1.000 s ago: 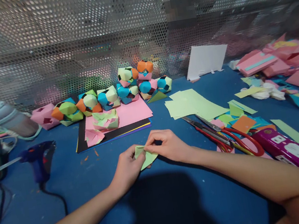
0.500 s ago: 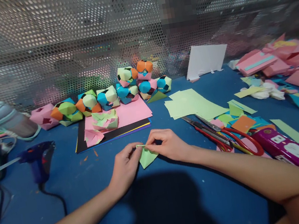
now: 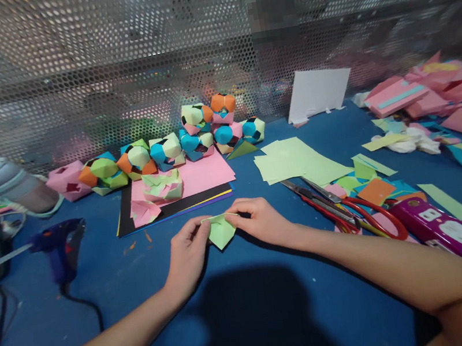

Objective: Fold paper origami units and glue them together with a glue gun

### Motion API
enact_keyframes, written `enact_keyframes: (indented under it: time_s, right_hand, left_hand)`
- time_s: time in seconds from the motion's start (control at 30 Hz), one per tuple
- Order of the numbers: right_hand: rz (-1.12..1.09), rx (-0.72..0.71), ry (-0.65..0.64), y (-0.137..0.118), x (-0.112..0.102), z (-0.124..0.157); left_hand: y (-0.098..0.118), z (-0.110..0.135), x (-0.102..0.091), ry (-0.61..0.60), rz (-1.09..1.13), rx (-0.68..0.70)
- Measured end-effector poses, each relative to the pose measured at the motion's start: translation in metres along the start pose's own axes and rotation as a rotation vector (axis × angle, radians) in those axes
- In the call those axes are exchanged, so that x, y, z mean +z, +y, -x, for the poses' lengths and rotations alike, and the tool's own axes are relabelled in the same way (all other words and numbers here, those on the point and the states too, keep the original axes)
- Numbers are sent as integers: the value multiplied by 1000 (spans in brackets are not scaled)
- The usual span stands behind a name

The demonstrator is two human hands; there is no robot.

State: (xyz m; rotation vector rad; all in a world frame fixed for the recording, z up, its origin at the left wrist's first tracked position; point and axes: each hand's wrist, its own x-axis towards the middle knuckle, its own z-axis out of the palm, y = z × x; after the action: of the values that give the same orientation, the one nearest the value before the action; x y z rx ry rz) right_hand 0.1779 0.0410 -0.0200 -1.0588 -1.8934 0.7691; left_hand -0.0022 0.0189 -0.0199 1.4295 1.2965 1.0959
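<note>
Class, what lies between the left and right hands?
In the head view, a folded light-green paper, pinched by the left hand and the right hand.

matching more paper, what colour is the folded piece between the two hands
The folded paper is pale green; it shows best in the head view.

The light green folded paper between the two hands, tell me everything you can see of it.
The small light green folded paper looks thin and matte, with a nearly straight top edge and a point facing the person. The bare left hand pinches its upper left corner, the bare right hand its upper right. Behind it is the blue tabletop; whether they touch is unclear.
</note>
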Motion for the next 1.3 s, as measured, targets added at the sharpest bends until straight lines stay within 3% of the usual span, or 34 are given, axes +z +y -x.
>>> enact_keyframes:
  time_s: [0.2,0.57,0.77,1.13,1.3]
  right_hand:
    - [14,-33,44,2,0,0]
    - [-23,-65,48,4,0,1]
    - [38,-152,36,3,2,2]
    - [-45,127,-25,-5,4,3]
    - [-1,111,12,-2,9,5]
  left_hand:
    - [5,2,1,13,-68,-18]
    - [2,0,0,1,-170,87]
    - [3,2,1,-36,-193,117]
    - [2,-2,1,48,56,-21]
    - [-1,-3,5,5,78,-6]
